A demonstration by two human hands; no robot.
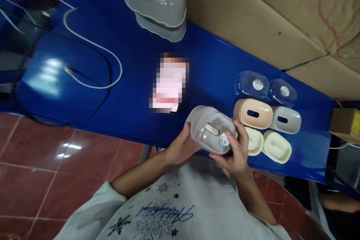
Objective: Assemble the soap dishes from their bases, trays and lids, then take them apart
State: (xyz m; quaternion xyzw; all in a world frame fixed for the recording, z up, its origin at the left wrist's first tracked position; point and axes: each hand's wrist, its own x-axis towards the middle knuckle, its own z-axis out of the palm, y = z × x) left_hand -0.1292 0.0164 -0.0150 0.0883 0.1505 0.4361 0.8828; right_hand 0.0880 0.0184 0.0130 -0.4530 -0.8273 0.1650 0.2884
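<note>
In front of my body, above the table's near edge, I hold a small oval plastic box [202, 131], greyish with a clear cover, a pale slot and a round sticker. My left hand [184, 144] grips its left end, thumb along the side. The fingers of my right hand [234, 150] wrap its right end, one fingertip by the sticker. Close to my right hand are a peach oval part [263, 120] with a slot, a grey slotted part [292, 124], and two cream oval trays [251, 148], [278, 153]. Beyond them lie two clear covers [247, 88], [284, 99].
A pixelated phone [170, 86] lies on the blue table [135, 93]. At the back stand stacked greyish clear containers [160, 7]. Cables [119, 69] loop over the left side. Large cardboard boxes [253, 15] line the far edge. A smaller carton [344, 123] is at right.
</note>
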